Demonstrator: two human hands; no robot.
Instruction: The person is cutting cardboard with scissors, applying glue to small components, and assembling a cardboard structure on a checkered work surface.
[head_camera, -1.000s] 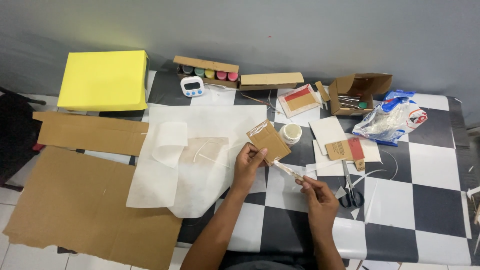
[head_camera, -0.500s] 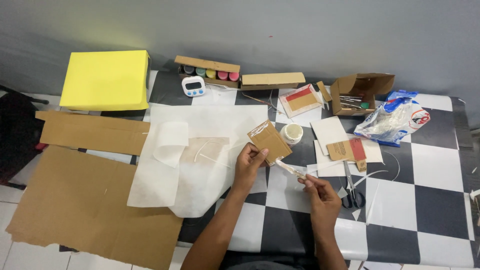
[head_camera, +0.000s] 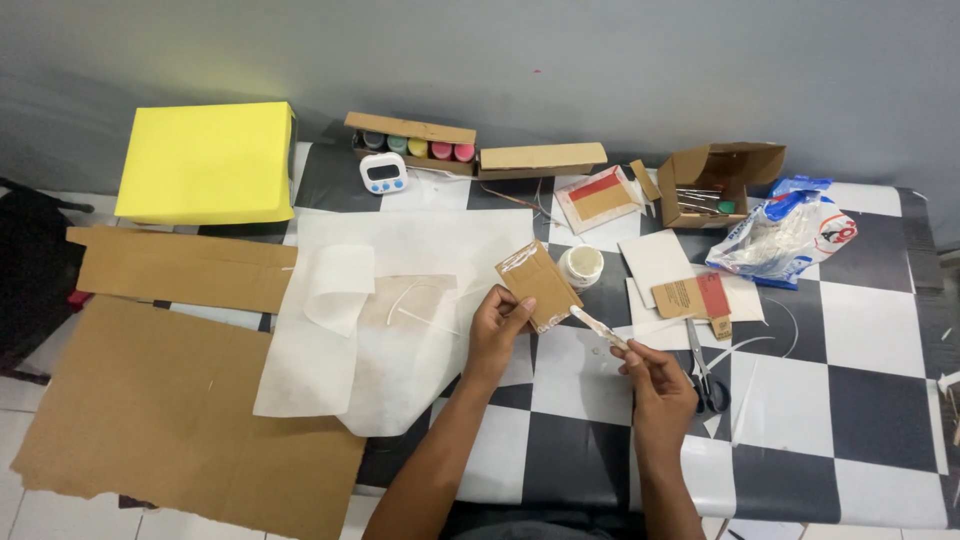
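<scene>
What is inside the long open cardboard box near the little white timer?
The long open cardboard box holds a row of small paint pots, grey, green, yellow and pink tops showing. Their lower parts are hidden by the box wall.

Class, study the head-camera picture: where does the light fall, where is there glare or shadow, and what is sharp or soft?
Head view: even, soft indoor light; the grey wall darkens toward the corners. Faint glare on the glossy checked tablecloth and the shiny edge of the card in the left hand. Shadows are weak. The stick in the right hand looks slightly soft; table edges bow a little.
</scene>
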